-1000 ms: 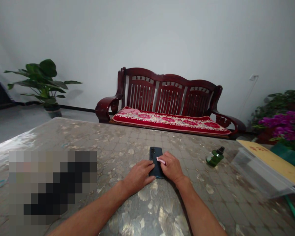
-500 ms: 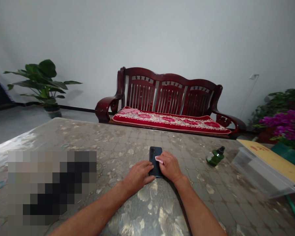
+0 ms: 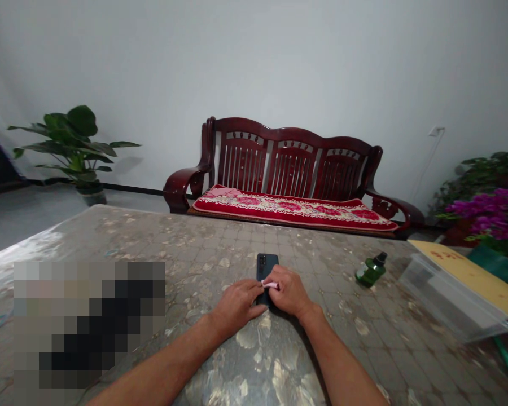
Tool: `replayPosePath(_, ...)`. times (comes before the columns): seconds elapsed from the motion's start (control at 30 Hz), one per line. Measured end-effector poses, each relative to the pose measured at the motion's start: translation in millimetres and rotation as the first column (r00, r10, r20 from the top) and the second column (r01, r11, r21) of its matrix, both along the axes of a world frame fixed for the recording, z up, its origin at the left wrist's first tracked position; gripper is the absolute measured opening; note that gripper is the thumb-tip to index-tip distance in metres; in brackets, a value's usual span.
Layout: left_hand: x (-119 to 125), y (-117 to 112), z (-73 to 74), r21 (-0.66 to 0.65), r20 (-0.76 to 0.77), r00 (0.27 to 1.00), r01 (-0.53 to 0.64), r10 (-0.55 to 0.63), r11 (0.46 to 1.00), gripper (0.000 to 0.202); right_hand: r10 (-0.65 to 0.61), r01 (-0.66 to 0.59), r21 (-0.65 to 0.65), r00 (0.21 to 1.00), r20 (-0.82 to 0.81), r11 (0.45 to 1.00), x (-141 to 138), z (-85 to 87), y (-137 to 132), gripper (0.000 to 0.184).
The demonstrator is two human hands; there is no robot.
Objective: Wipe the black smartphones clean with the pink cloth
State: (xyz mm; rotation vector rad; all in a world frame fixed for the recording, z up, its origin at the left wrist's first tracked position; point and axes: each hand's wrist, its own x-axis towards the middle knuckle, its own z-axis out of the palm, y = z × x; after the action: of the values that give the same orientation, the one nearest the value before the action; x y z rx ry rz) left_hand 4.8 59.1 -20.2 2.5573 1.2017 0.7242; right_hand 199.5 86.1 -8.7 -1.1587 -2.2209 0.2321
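Plainly, we had a dark blue phone flat on the patterned bench, back up, right beneath our fingers. Our right hand pinched a pink cloth — fingers closed round it, its end poking out toward the left fingertips, over the phone's back. Our left hand lay palm down, fingers and thumb parted, touching the phone's left side and lower corner. Well to the right of our right fingers stood a green bottle with a black top; farther right sat a clear plastic box. Beyond our fingertips, past the bench, we saw a dark red wooden sofa.
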Motion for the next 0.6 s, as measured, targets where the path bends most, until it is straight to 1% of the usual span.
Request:
replayPosePath(0.07,0,-1,2.1,-0.015,0.006,1.0,-0.003,0.003,1.0,0.032,-0.021,0.018,-0.033,0.994,-0.111,0.999,2,-1.6,-2,0.026)
replayPosePath(0.13,0,-1,5.3,-0.034,0.007,1.0,-0.004,0.004,0.999,0.025,-0.081,0.068,-0.058,0.958,-0.277,0.996,6,-3.5,-1,0.023)
replayPosePath(0.17,-1,-1,7.1,-0.045,0.006,1.0,-0.001,0.001,0.999,0.022,-0.125,0.098,-0.087,0.916,-0.381,0.991,8,-4.5,1,0.02)
replayPosePath(0.23,-2,1,10.2,-0.066,0.001,1.0,-0.004,0.004,0.998,0.02,-0.231,0.151,-0.184,0.784,-0.576,0.971,14,-6.4,6,0.015)
replayPosePath(0.3,-3,6,12.7,-0.061,-0.015,1.0,-0.022,0.021,0.998,0.028,-0.329,0.18,-0.281,0.651,-0.685,0.943,18,-8.3,11,0.016)
replayPosePath(0.33,-3,9,13.8,-0.043,-0.034,0.999,-0.033,0.032,0.999,0.036,-0.363,0.188,-0.316,0.604,-0.709,0.93,20,-9.3,14,0.019)
replayPosePath(0.37,-3,14,15.2,-0.018,-0.062,0.997,-0.041,0.039,0.999,0.044,-0.387,0.193,-0.339,0.574,-0.722,0.921,22,-10.3,16,0.023)
replayPosePath(0.47,0,33,22.2,0.046,-0.206,0.977,-0.037,0.046,0.998,0.064,-0.427,0.191,-0.387,0.518,-0.741,0.902,23,-12.0,18,0.027)
replayPosePath(0.53,5,48,28.9,0.063,-0.318,0.948,-0.007,0.027,0.998,0.073,-0.436,0.18,-0.402,0.498,-0.749,0.898,22,-11.8,18,0.026)
replayPosePath(0.6,12,63,34.9,0.064,-0.397,0.916,0.084,-0.052,0.994,0.071,-0.438,0.175,-0.407,0.488,-0.755,0.896,22,-11.0,18,0.025)
